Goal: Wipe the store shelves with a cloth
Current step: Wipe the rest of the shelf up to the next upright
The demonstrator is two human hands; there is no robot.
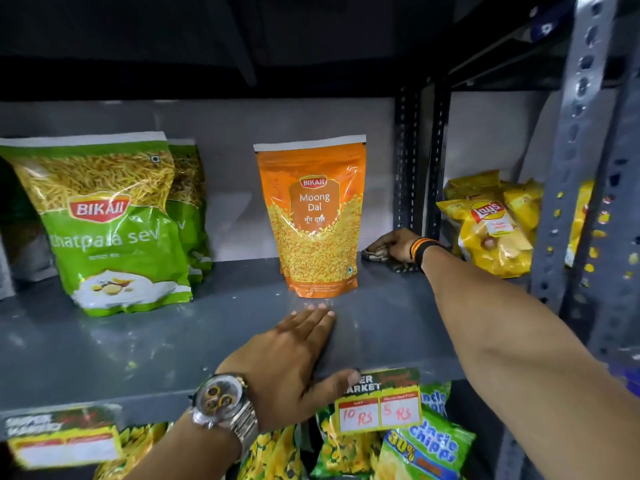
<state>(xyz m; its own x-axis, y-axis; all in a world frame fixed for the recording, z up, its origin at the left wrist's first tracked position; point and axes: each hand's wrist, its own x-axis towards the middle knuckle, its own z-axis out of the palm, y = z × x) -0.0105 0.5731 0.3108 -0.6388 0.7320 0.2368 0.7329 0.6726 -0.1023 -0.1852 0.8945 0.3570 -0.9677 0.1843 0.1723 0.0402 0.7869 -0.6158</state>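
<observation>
A grey metal shelf (145,344) runs across the view. My right hand (394,244) reaches to the back right corner and presses a dark patterned cloth (375,255) onto the shelf, just right of an orange Moong Dal pouch (313,216). My left hand (294,362), with a wristwatch, lies flat and open on the shelf's front edge, its fingertips just in front of the orange pouch and its thumb over the edge.
Two green Bikaji sev pouches (107,223) stand at the left. Yellow Lay's bags (491,226) fill the neighbouring bay beyond a perforated upright (575,140). Price tags (379,405) hang on the front lip, with chip bags (426,448) on the shelf below.
</observation>
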